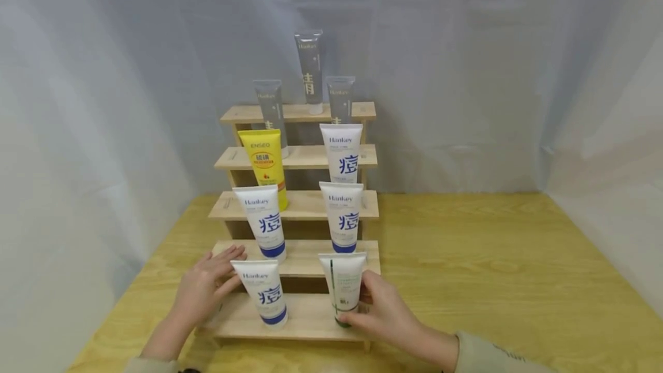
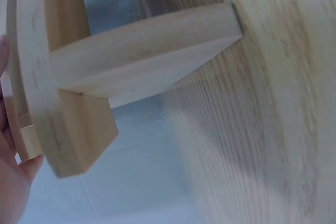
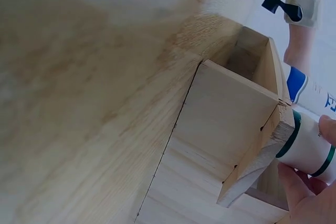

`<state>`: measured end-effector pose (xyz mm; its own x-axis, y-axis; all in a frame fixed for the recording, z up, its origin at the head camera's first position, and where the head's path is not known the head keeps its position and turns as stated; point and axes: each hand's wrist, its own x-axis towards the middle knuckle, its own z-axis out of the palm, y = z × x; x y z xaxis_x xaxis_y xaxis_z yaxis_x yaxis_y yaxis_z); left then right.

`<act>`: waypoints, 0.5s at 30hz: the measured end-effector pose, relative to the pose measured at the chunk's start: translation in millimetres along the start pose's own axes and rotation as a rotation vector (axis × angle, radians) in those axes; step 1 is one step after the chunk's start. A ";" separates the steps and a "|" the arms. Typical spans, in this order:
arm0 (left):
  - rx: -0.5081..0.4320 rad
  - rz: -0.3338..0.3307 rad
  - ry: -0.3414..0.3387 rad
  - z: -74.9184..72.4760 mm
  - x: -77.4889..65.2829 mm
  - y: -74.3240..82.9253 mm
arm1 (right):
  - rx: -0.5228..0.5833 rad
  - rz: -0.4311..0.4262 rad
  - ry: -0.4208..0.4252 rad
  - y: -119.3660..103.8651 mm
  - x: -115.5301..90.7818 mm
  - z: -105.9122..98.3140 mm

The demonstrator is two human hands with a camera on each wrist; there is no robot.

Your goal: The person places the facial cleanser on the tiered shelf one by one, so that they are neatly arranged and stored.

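Note:
My right hand pinches a white tube with green lettering and a green cap between thumb and fingers, at the right of the bottom step. In the right wrist view its capped end meets the edge of the step. My left hand rests with extended fingers at the left end of the second step from the bottom; the left wrist view shows its fingers against the wooden display rack. Beside that hand, a white tube with a blue cap band stands upside down on the bottom step.
Higher steps carry more white tubes, a yellow tube and three grey tubes, all standing on their caps. The stepped rack stands on a wood-grain table. Pale sheeting hangs behind and at the sides.

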<state>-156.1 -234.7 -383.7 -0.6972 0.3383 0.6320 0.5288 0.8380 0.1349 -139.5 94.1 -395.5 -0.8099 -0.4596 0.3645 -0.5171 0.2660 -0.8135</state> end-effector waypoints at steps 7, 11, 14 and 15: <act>-0.006 -0.007 0.005 -1.6 4.1 0.8 | -0.008 -0.001 0.012 -2.1 1.9 -2.3; -0.005 -0.009 -0.008 -1.0 6.0 0.5 | -0.007 0.008 0.009 -3.0 2.0 -3.9; -0.006 -0.013 -0.017 -1.0 5.9 0.2 | -0.011 0.011 0.001 -4.4 1.5 -6.1; -0.005 -0.016 -0.021 -1.2 5.8 0.3 | -0.014 0.006 0.000 -4.9 1.0 -7.6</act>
<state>-159.4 -233.1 -379.0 -0.7153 0.3341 0.6138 0.5202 0.8410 0.1485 -139.9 98.8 -387.7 -0.8130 -0.4580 0.3595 -0.5161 0.2811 -0.8091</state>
